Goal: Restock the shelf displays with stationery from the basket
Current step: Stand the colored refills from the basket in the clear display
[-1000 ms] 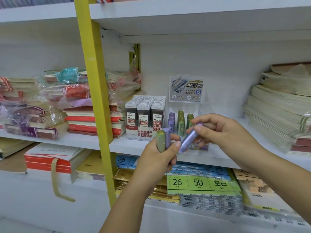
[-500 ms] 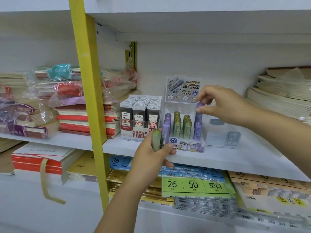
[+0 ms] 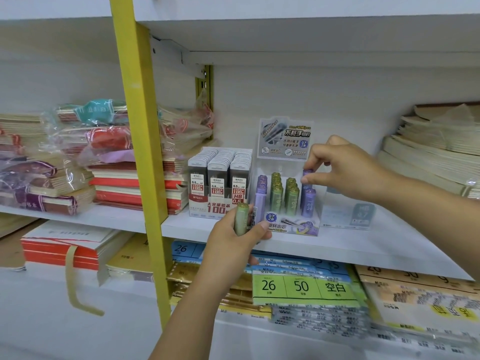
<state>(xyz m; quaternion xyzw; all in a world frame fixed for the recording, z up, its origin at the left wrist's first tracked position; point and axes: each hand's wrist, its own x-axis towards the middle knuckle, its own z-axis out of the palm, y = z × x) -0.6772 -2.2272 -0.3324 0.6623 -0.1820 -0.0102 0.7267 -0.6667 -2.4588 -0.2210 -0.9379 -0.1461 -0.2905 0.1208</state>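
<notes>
A clear display box point(image 3: 293, 227) of purple and green lead tubes stands on the white middle shelf point(image 3: 363, 245). My right hand point(image 3: 337, 167) pinches the top of a purple tube point(image 3: 307, 178) that stands in the box's right-hand row, behind another purple tube point(image 3: 308, 203). My left hand point(image 3: 233, 240) is in front of the box's left corner and grips a green tube point(image 3: 241, 219) upright, with a purple tube point(image 3: 255, 216) behind it. The basket is out of view.
A box of 0.5 mm lead cases point(image 3: 220, 183) stands left of the display, and a low clear stand point(image 3: 348, 211) to its right. A yellow upright point(image 3: 140, 141) divides the shelving. Wrapped notebook stacks point(image 3: 109, 157) lie left, paper stacks point(image 3: 436, 152) right, loose-leaf packs point(image 3: 304, 287) below.
My right hand carried a purple tube from beside my left hand up to the display box and set it into the right-hand row. My left hand now holds fewer tubes.
</notes>
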